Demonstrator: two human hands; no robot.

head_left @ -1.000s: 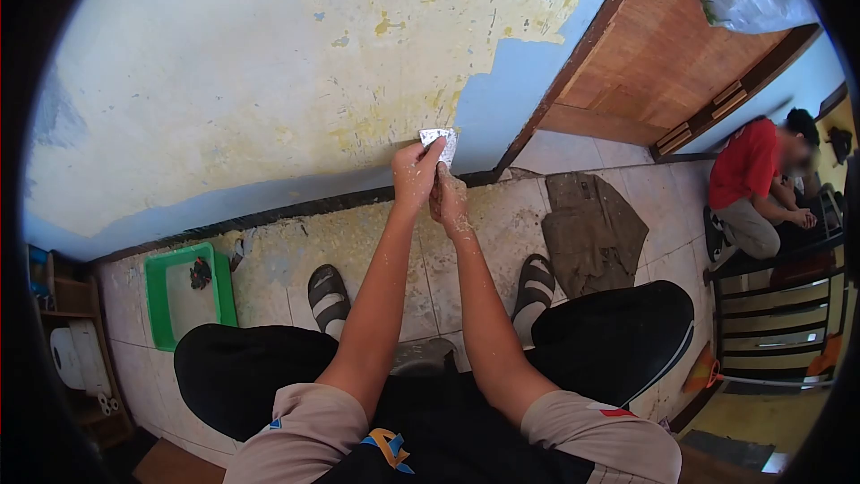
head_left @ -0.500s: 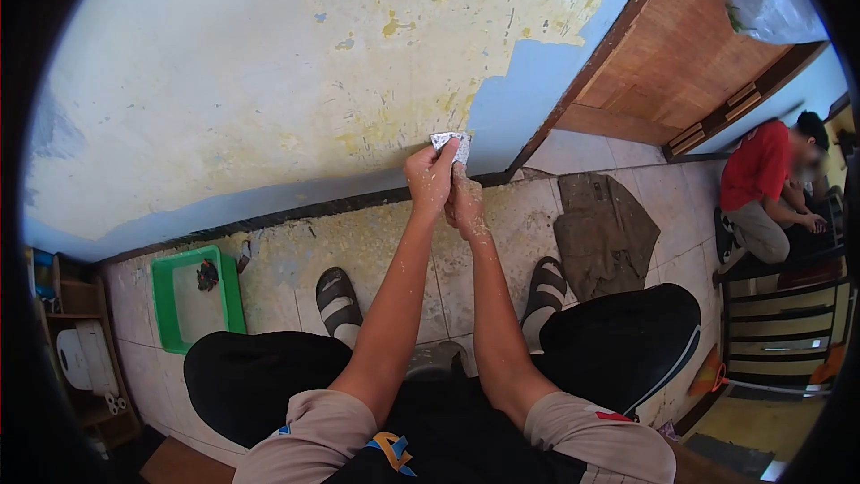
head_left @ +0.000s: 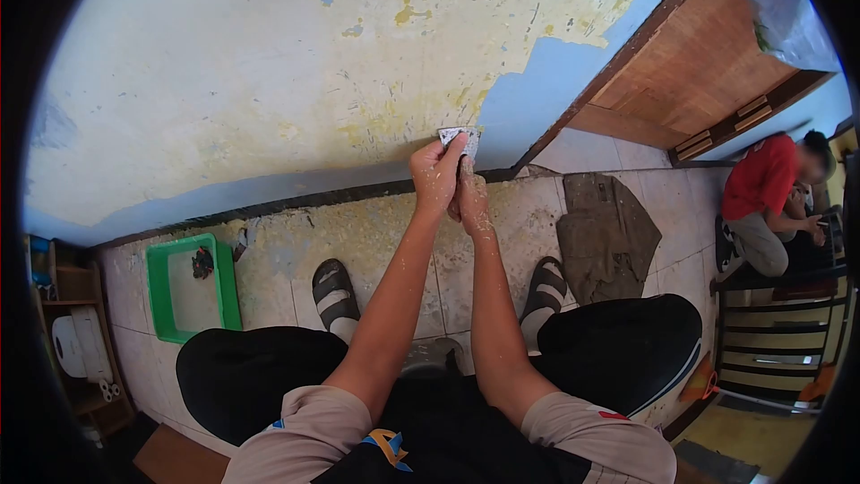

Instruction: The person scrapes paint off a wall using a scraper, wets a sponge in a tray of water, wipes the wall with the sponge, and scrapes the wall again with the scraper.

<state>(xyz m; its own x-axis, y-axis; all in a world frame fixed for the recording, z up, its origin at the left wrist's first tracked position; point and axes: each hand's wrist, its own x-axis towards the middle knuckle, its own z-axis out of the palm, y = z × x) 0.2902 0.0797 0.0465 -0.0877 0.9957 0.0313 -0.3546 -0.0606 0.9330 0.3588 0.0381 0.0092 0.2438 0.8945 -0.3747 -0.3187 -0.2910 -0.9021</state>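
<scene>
A metal scraper (head_left: 460, 137) with a pale, flecked blade is held in both hands against the lower part of the wall (head_left: 269, 63). My left hand (head_left: 434, 177) is closed on it, with the thumb along the blade. Just to the right, my right hand (head_left: 470, 197) wraps round its handle, most of which the fingers hide. Pale flakes dot both hands and forearms. Around the blade the wall is patchy cream and yellow, with blue paint to the right and along the bottom.
A green tray (head_left: 228, 291) with a dark item in it sits on the floor at left, near a wooden shelf (head_left: 72, 285). Brown cloth (head_left: 605, 237) lies right of my feet. A person in red (head_left: 761, 177) crouches at far right, beyond a wooden door (head_left: 685, 63).
The hands and scraper have shifted slightly right in view, still at the wall's lower edge. The view has turned a little. The crouching person's hands have moved.
</scene>
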